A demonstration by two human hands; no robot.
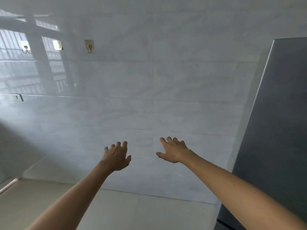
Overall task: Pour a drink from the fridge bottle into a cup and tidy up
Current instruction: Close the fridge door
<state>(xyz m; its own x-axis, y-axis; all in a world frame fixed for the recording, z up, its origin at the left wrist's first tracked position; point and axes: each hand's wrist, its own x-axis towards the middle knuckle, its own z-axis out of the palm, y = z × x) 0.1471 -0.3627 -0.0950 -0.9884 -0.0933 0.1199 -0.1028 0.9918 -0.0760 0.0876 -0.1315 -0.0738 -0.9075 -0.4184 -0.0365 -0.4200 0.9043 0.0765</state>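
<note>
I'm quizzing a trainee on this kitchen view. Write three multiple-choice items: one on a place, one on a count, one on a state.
1. Where is the grey fridge? A) right edge B) left edge C) centre
2. How many hooks are on the wall? A) one B) three C) six
3. What do the left hand and right hand hold? A) bottle B) cup C) nothing
Answers: 1 A, its grey side fills the right edge. 2 B, three sit in a row, upper left. 3 C, both are spread and empty.
</note>
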